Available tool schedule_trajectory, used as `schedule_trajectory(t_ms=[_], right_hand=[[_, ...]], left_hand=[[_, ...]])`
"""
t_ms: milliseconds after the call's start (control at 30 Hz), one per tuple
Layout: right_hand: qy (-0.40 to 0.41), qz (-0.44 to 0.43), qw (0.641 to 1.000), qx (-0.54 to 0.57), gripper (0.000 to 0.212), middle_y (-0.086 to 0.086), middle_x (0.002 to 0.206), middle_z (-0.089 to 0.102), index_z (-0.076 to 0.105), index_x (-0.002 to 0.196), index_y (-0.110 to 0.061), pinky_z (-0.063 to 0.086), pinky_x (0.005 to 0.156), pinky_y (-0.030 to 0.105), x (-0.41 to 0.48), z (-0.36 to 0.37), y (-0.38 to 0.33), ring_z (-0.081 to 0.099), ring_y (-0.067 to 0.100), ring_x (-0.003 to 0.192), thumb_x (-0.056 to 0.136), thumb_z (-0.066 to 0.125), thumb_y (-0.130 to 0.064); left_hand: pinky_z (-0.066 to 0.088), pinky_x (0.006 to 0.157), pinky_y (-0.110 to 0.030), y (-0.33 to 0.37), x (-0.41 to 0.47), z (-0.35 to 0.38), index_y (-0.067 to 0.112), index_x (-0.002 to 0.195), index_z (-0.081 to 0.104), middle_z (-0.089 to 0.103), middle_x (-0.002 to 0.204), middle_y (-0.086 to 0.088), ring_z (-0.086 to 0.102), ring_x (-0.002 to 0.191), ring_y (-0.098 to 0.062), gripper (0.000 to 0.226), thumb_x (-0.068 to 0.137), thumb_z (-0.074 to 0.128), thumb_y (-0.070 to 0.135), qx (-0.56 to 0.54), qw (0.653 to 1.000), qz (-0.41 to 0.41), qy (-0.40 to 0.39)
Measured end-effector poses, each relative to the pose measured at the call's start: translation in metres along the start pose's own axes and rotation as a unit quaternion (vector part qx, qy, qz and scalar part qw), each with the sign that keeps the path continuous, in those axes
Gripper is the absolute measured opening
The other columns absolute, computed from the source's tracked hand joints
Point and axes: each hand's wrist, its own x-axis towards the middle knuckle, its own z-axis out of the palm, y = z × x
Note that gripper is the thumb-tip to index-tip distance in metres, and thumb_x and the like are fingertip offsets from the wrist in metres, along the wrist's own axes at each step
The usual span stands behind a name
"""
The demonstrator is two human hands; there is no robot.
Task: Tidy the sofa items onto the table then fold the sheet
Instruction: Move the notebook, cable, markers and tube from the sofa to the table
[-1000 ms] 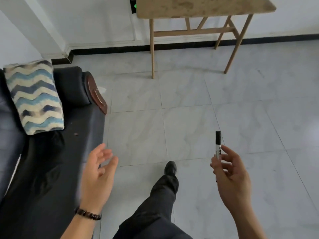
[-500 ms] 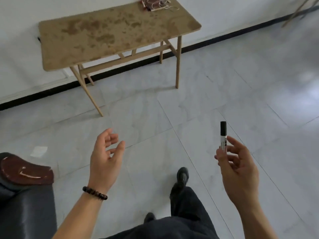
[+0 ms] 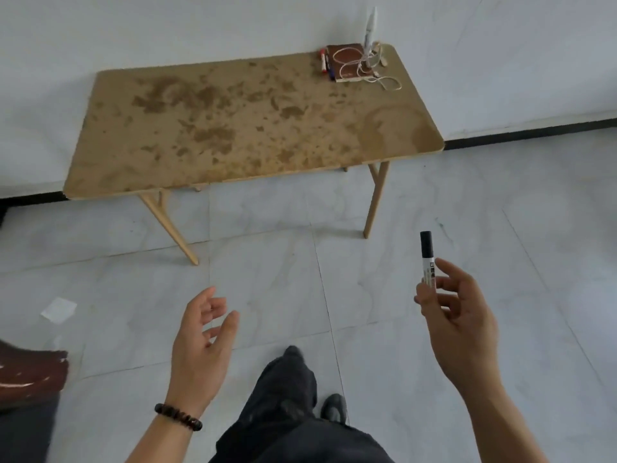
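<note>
We see our left hand (image 3: pixel 200 342) and right hand (image 3: pixel 460 322) on forearms that are bare up to the edge of the view. On the left wrist we wear a bracelet (image 3: pixel 178 417) of rounded dark beads, some of them reddish-brown. Our legs are in loose, creased black trousers (image 3: pixel 283 412). Beside them shows a dark, round-toed shoe (image 3: pixel 334 407).

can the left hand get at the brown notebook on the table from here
Probably not yet: the left hand is open over the floor, short of the table, and the notebook lies at its far right corner. Nothing blocks the way.
</note>
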Motion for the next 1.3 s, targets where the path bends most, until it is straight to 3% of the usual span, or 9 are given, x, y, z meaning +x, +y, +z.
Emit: schedule_trajectory(t_ms=[267, 367, 500, 733, 867, 1000, 1100, 1200, 1300], right_hand=[[-0.016, -0.013, 0.999, -0.025, 0.036, -0.023, 0.097, 0.065, 0.053, 0.120, -0.049, 0.049, 0.065, 0.011, 0.232, 0.079, -0.020, 0.064, -0.001, 0.084, 0.091, 0.064, -0.030], [-0.007, -0.011, 1.000, -0.022, 0.034, -0.025, 0.098, 0.063, 0.052, 0.119, -0.049, 0.046, 0.063, 0.011, 0.306, 0.097, -0.044, 0.064, -0.002, 0.084, 0.091, 0.063, -0.033], [0.015, -0.012, 1.000, -0.017, 0.033, -0.027, 0.096, 0.062, 0.054, 0.119, -0.045, 0.044, 0.066, 0.005, 0.394, 0.110, -0.077, 0.063, -0.001, 0.084, 0.092, 0.064, -0.029], [0.036, 0.003, 0.999, 0.004, 0.035, -0.027, 0.096, 0.063, 0.056, 0.122, -0.039, 0.047, 0.066, 0.007, 0.531, 0.149, -0.080, 0.063, 0.001, 0.082, 0.091, 0.067, -0.028], [-0.027, 0.036, 0.999, -0.025, 0.029, -0.030, 0.095, 0.064, 0.056, 0.107, -0.050, 0.044, 0.067, 0.004, 0.613, 0.182, -0.066, 0.063, -0.002, 0.082, 0.090, 0.067, -0.030], [-0.098, 0.027, 0.993, -0.067, 0.015, -0.032, 0.092, 0.064, 0.058, 0.096, -0.043, 0.045, 0.063, 0.007, 0.702, 0.223, -0.060, 0.063, -0.002, 0.081, 0.091, 0.065, -0.031], [-0.133, -0.003, 0.987, -0.088, 0.008, -0.023, 0.089, 0.066, 0.062, 0.099, -0.036, 0.048, 0.066, 0.014, 0.768, 0.264, -0.056, 0.063, 0.000, 0.080, 0.093, 0.063, -0.032], [-0.159, -0.047, 0.979, -0.116, 0.012, -0.011, 0.092, 0.067, 0.066, 0.105, -0.029, 0.052, 0.073, 0.027, 0.825, 0.302, -0.056, 0.062, 0.007, 0.082, 0.095, 0.059, -0.029], [-0.160, -0.068, 0.973, -0.154, 0.022, -0.005, 0.099, 0.063, 0.064, 0.114, -0.030, 0.051, 0.076, 0.030, 0.869, 0.334, -0.054, 0.059, 0.011, 0.083, 0.094, 0.057, -0.030]], left_hand=[[0.043, 0.076, -0.015, 0.026, 0.210, 0.102, 0.028, 0.126, 0.048, 0.059, 0.113, 0.014, 0.056, 0.107, -0.001, 0.039, 0.091, 0.063, 0.020, -0.031, 0.998, -0.048, 0.017], [0.042, 0.075, -0.013, 0.070, 0.305, 0.129, 0.027, 0.128, 0.048, 0.060, 0.114, 0.011, 0.055, 0.105, 0.006, 0.039, 0.092, 0.062, 0.021, -0.031, 0.999, -0.025, 0.004], [0.043, 0.083, -0.016, 0.138, 0.416, 0.155, 0.022, 0.134, 0.047, 0.059, 0.116, 0.011, 0.056, 0.107, 0.001, 0.045, 0.092, 0.061, 0.028, -0.029, 0.999, 0.020, -0.026], [0.044, 0.077, -0.006, 0.190, 0.549, 0.215, 0.027, 0.134, 0.045, 0.056, 0.116, 0.017, 0.054, 0.104, 0.011, 0.045, 0.092, 0.061, 0.031, 0.007, 0.998, 0.037, -0.043], [0.044, 0.076, -0.003, 0.190, 0.599, 0.251, 0.024, 0.137, 0.044, 0.056, 0.116, 0.017, 0.054, 0.103, 0.012, 0.049, 0.092, 0.060, 0.033, 0.023, 1.000, -0.012, -0.016], [0.046, 0.086, -0.018, 0.177, 0.637, 0.286, 0.028, 0.135, 0.044, 0.056, 0.115, 0.019, 0.054, 0.104, 0.009, 0.047, 0.091, 0.060, 0.032, 0.041, 0.996, -0.078, -0.006], [0.046, 0.092, -0.024, 0.154, 0.663, 0.312, 0.029, 0.135, 0.043, 0.054, 0.121, 0.017, 0.052, 0.111, 0.003, 0.046, 0.092, 0.060, 0.032, 0.071, 0.989, -0.132, -0.012], [0.039, 0.097, -0.022, 0.134, 0.685, 0.333, 0.024, 0.142, 0.039, 0.045, 0.141, 0.006, 0.044, 0.128, -0.009, 0.051, 0.095, 0.057, 0.033, 0.133, 0.975, -0.172, -0.055], [0.037, 0.107, -0.036, 0.120, 0.704, 0.350, 0.022, 0.144, 0.039, 0.034, 0.150, -0.002, 0.037, 0.135, -0.021, 0.054, 0.095, 0.055, 0.036, 0.222, 0.954, -0.179, -0.095]])
